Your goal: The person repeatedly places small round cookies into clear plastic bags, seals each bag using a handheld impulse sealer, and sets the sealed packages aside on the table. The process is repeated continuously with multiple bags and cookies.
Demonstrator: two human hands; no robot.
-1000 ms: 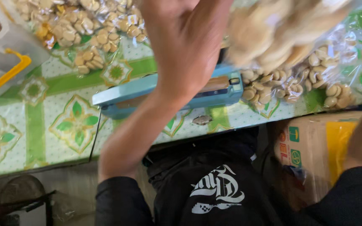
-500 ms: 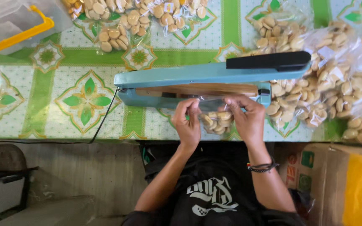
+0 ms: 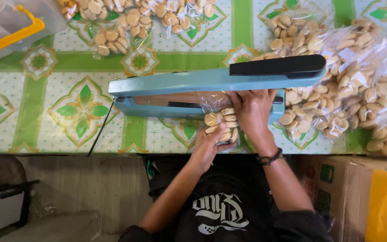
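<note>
Bag of round tan biscuits, clear crinkly plastic, lies at the near edge of the desk, its open top laid into the gap of the sealer. The biscuits inside are small, smooth, button-shaped discs, stacked loosely.

Left hand cups the bag from below and the near side, fingers curled around its lower end and holding it. Right hand lies palm-down over the bag's right side and top, fingers spread narrow and pressing the plastic flat against the sealer's lower bar; a dark beaded bracelet circles that wrist. Both forearms reach up from the bottom of the view, bent at the elbows, converging on the bag.

Sealer is a long, slim, pale blue metal tool with a black grip on its raised upper arm, which is hinged at the left and tilted open to the right. A thin black cord runs from its left end off the desk.

Desk is covered by a glossy cloth with green leaf and diamond patterns. More filled clear bags are heaped to the right and along the far edge. A clear tub with a yellow clip sits at the far left.
</note>
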